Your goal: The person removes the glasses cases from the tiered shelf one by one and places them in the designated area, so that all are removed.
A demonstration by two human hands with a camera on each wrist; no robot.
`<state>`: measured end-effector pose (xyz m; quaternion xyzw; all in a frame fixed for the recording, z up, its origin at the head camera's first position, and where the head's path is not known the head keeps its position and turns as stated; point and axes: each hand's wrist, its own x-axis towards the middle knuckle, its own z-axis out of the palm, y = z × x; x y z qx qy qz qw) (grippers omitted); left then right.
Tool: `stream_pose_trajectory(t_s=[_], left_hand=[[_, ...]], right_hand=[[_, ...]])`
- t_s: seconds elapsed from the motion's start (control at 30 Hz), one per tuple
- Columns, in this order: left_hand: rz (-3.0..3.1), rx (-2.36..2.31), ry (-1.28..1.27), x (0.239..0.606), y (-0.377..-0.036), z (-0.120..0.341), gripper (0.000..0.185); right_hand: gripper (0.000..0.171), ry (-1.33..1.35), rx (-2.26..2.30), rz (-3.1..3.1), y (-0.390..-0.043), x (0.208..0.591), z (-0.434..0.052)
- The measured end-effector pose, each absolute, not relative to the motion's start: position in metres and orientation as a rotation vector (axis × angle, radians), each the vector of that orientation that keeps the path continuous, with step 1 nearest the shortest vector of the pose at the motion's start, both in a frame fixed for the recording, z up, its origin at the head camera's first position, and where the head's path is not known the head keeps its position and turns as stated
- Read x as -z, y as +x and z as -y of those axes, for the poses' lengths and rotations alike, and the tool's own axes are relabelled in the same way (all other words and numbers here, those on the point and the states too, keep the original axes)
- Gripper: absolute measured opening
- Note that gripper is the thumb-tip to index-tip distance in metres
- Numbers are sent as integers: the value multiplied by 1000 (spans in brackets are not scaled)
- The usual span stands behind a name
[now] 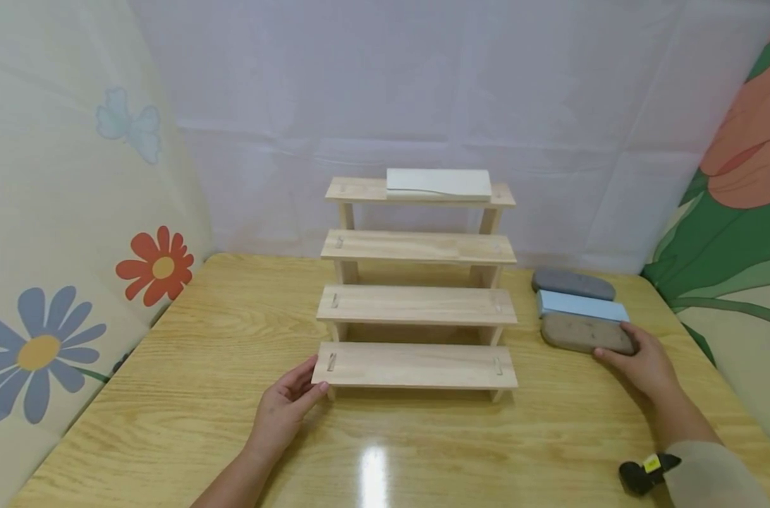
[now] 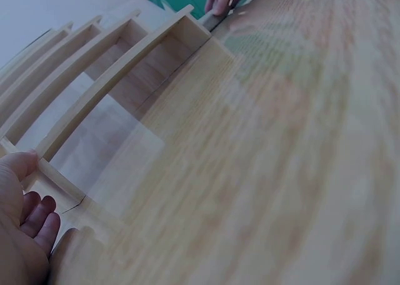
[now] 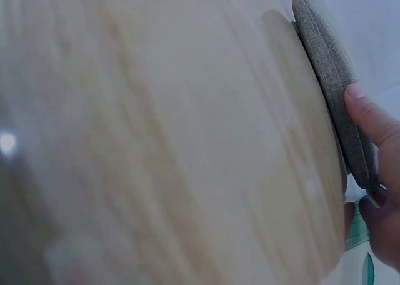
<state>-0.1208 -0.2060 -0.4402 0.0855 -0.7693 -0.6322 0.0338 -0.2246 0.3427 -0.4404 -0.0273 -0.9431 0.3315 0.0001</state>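
Note:
A pale wooden four-step shelf (image 1: 417, 305) stands mid-table, with a flat white case (image 1: 438, 183) lying on its top step. My left hand (image 1: 290, 402) rests against the left end of the lowest step (image 1: 417, 365). In the left wrist view its thumb lies on the shelf's (image 2: 112, 85) side piece and the fingers (image 2: 37, 216) hang loosely curled. To the right of the shelf my right hand (image 1: 642, 363) pinches the near end of a brown fabric case (image 1: 582, 333). The right wrist view shows fingers (image 3: 375, 172) above and below that case (image 3: 325, 66).
A light blue case (image 1: 582, 306) and a grey case (image 1: 572, 283) lie just behind the brown one. The wooden table (image 1: 201, 367) is boxed in by a white sheet at the back and flowered cloth at both sides.

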Motion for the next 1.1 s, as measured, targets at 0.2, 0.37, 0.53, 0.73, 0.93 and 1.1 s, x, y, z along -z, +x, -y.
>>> stream_pose_trajectory(t_s=[0.2, 0.37, 0.53, 0.73, 0.93, 1.1], left_hand=[[2370, 1940, 268, 440, -120, 206, 56], [2363, 1946, 264, 440, -120, 206, 55], [2364, 1941, 264, 440, -120, 206, 55], [2370, 1949, 265, 441, -121, 207, 56], [2372, 1952, 253, 441, -121, 207, 55], [2361, 1963, 247, 442, -121, 207, 54]], right_hand=[[96, -75, -1121, 2924, -222, 435, -340], [96, -99, -1222, 2917, -222, 426, -336], [95, -61, -1226, 2917, -225, 416, -331], [95, -17, -1238, 2896, -234, 407, -325], [94, 20, -1268, 2884, -241, 395, -315], [94, 34, -1276, 2885, -246, 383, -304]])
